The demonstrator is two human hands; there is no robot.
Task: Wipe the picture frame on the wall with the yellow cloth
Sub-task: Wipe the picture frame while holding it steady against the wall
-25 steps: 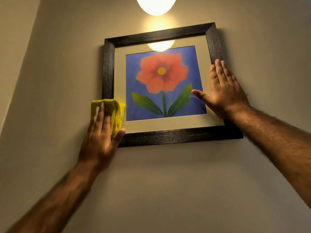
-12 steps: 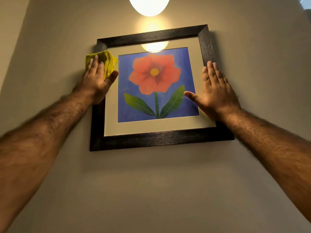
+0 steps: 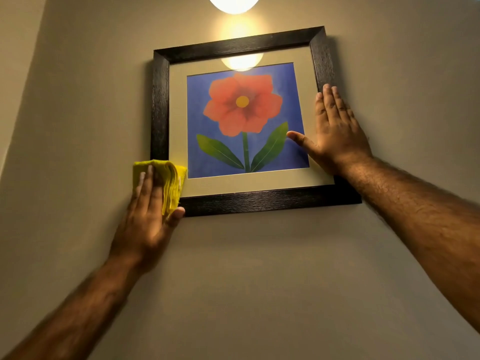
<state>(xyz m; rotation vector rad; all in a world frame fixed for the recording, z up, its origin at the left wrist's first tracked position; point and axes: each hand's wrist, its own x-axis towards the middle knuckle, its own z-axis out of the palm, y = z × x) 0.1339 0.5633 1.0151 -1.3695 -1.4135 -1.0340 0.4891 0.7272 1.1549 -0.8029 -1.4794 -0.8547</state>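
A dark wooden picture frame (image 3: 235,46) hangs on the beige wall, holding a red flower on blue with a cream mat. My left hand (image 3: 146,219) presses a folded yellow cloth (image 3: 172,181) flat against the frame's lower left corner, which the cloth and hand hide. My right hand (image 3: 335,133) lies flat with fingers spread on the frame's right side, its thumb resting on the glass near the right leaf.
A lit round lamp (image 3: 233,2) glows on the wall right above the frame and mirrors in the glass (image 3: 241,62). A wall corner (image 3: 23,100) runs down the left side. Bare wall (image 3: 259,281) stretches below the frame.
My left hand with the cloth went up the frame's left side to the top corner, then came back down to the lower left corner. My right hand stayed on the right side.
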